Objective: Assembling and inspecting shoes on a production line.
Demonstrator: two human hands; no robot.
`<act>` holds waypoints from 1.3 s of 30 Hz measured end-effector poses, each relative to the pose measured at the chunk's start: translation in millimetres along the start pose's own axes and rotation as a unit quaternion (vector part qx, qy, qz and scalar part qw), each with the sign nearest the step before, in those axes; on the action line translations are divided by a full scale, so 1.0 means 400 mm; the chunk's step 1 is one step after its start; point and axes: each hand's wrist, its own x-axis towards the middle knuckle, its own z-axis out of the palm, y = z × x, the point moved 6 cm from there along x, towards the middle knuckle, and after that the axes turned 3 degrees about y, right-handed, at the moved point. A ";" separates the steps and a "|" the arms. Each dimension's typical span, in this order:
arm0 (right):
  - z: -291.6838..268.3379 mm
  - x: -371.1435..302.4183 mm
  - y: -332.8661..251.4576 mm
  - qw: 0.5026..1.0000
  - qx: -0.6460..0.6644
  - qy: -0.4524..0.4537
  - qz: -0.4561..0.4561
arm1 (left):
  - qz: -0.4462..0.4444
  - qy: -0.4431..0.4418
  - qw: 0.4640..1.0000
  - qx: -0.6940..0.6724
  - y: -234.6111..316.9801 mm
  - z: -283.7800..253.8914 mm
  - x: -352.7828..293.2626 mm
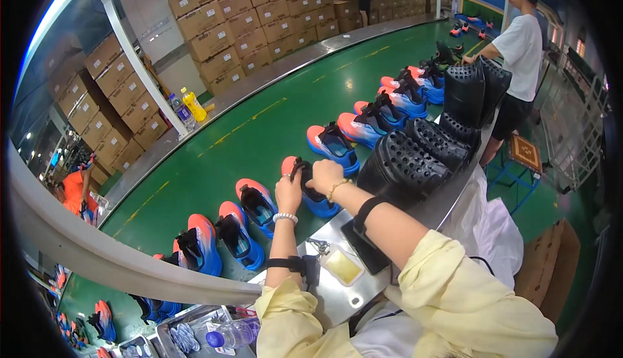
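Both my hands are at one sneaker (319, 207) with an orange toe, black collar and blue sole, standing on the green conveyor belt. My left hand (288, 193) is closed, pinching the black tongue at the toe side. Just to its right, my right hand (326, 177) has its fingers curled round the upper edge of the shoe; its fingertips are partly hidden. A similar sneaker (257, 206) stands left of my hands, and another sneaker (332, 147) lies beyond them to the right. Further sneakers of this kind line the belt's near side.
Black perforated clogs (405, 166) are piled right of my forearm. Before me a metal plate (331, 298) bears a phone (366, 249) and a yellow-faced card (344, 267). A pale frame post (130, 247) crosses at left. A co-worker (522, 46) stands at far right.
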 end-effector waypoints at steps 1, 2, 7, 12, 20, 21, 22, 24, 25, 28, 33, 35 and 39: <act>0.030 -0.004 0.001 0.999 -0.007 0.038 -0.014 | 0.001 -0.004 1.000 -0.004 -0.001 0.013 0.002; 0.064 -0.006 0.007 0.998 0.000 0.057 -0.012 | 0.003 -0.006 1.000 -0.003 -0.002 0.024 0.007; 0.153 0.025 0.007 0.994 0.020 0.104 -0.011 | 0.009 -0.002 0.999 -0.032 0.010 0.026 -0.024; 0.185 0.054 -0.041 0.997 0.058 0.035 -0.040 | 0.008 0.025 0.999 -0.044 -0.029 0.024 -0.041; 0.118 -0.017 -0.010 0.977 0.206 -0.031 -0.039 | 0.005 0.148 0.979 -0.141 -0.011 0.044 -0.065; 0.092 -0.055 -0.025 0.968 0.237 -0.013 -0.080 | 0.014 0.169 0.976 -0.138 -0.025 0.029 -0.059; 0.076 -0.100 -0.045 0.957 0.278 -0.004 -0.079 | -0.013 0.132 0.984 -0.117 -0.053 0.023 -0.048; -0.062 -0.236 -0.085 0.919 0.332 0.036 -0.208 | -0.029 0.118 0.978 -0.167 -0.087 0.011 -0.038; -0.140 -0.296 -0.077 0.907 0.344 0.022 -0.243 | -0.036 0.121 0.975 -0.184 -0.084 0.004 -0.039; -0.380 -0.409 0.058 0.855 0.369 0.053 -0.362 | 0.055 0.038 0.981 -0.181 -0.056 0.052 -0.009; -0.649 -0.424 0.460 0.859 0.330 0.372 -0.118 | 0.027 -0.095 0.983 -0.156 -0.042 0.054 0.035; -0.634 -0.386 0.528 0.876 0.311 0.367 -0.035 | -0.028 -0.094 0.982 -0.159 -0.089 0.050 0.034; -0.525 -0.363 0.607 0.911 0.336 0.240 -0.021 | -0.019 -0.040 0.999 -0.023 -0.027 0.034 -0.010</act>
